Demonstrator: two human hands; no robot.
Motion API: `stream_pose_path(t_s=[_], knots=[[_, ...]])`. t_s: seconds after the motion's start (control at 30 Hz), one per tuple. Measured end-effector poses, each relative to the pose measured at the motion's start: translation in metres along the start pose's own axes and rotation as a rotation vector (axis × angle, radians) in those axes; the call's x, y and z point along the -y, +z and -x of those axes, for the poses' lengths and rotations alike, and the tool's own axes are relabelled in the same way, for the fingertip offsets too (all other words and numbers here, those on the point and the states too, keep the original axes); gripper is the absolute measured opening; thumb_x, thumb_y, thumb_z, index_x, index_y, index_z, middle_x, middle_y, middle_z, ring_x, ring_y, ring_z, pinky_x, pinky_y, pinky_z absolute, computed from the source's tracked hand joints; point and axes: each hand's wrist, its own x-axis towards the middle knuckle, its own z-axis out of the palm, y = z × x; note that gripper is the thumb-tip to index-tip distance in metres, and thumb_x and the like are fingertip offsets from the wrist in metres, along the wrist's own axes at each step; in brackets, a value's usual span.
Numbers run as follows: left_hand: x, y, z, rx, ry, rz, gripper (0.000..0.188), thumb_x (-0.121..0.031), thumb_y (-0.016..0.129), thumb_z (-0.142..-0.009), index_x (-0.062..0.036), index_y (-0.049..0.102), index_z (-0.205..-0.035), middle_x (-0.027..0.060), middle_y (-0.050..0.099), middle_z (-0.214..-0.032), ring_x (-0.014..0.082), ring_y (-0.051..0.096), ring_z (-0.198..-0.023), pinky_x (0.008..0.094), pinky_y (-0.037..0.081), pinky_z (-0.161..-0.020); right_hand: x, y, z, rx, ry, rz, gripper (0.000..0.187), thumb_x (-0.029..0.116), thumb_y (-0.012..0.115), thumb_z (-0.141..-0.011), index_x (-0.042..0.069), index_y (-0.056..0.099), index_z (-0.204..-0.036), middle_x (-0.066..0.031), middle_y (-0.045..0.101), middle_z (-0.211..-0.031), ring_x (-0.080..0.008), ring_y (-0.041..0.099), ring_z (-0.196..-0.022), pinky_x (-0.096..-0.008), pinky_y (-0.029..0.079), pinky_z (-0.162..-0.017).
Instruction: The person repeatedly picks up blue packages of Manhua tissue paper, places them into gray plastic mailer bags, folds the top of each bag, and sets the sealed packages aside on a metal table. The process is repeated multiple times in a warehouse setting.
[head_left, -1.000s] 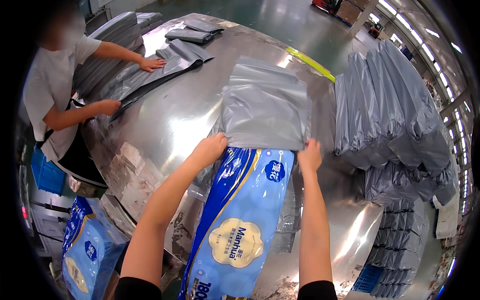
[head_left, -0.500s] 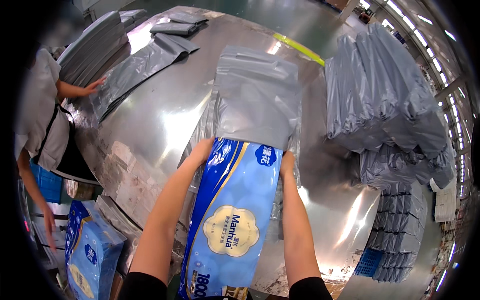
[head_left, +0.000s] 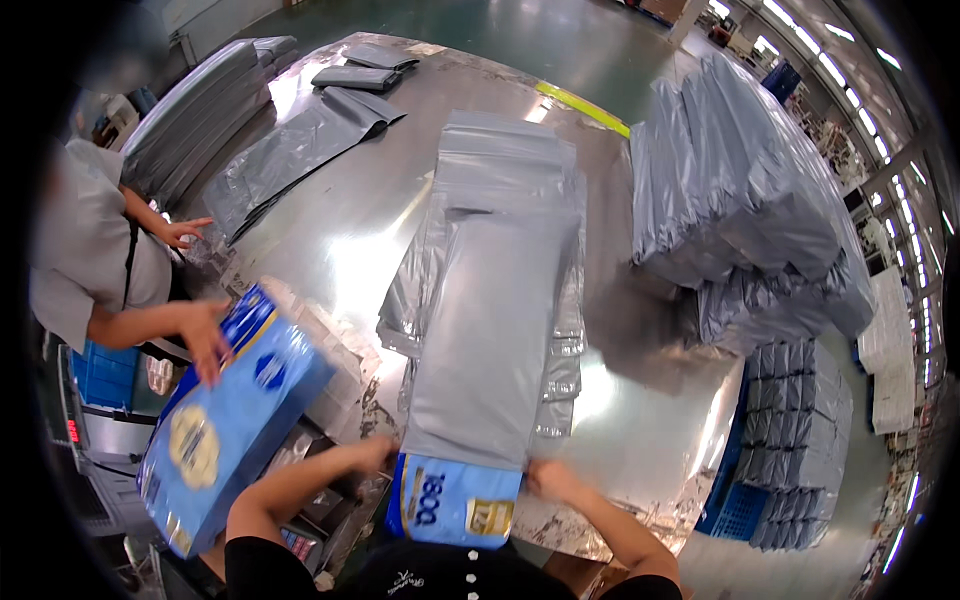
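Grey bag (head_left: 485, 340) — hands (head_left: 372, 456) (head_left: 552, 478) at edge — room rightward.

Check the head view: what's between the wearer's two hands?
Between the left hand and right hand, the head view shows the gray bag's near edge, with the blue package's end sticking out of it.

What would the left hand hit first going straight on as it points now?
The left hand would likely meet the grey bag first, at its lower left edge, where the blue package sticks out. Blur leaves unclear whether hand and bag already touch.
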Motion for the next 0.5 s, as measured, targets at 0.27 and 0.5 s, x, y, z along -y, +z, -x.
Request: stream_pose_path(t_s=[0.27,0.5], knots=[[-0.085,0.003,0.029,-0.017,-0.347,0.819,0.018,-0.006,0.052,-0.078,-0.0012,0.069,-0.077,0.0070,0.066,-0.064,0.0129,0.061,-0.054,0.0280,0.048,-0.050,0.015,0.042,0.032,-0.252,0.529,-0.329,0.028,0.022,0.049,-0.086,0.000,0.063,-0.077,-0.0189,0.064,-0.075,-0.0346,0.063,-0.074,-0.0421,0.049,-0.069],[-0.064,0.053,-0.016,-0.359,-0.143,0.905,0.021,-0.019,0.055,-0.095,-0.0004,0.063,-0.088,0.0059,0.066,-0.078,0.0121,0.062,-0.068,0.0255,0.050,-0.064,-0.003,-0.015,0.067,-0.565,0.485,-0.162,0.026,0.026,0.056,-0.087,0.004,0.059,-0.073,-0.0115,0.059,-0.062,-0.0285,0.059,-0.061,-0.0403,0.045,-0.059]])
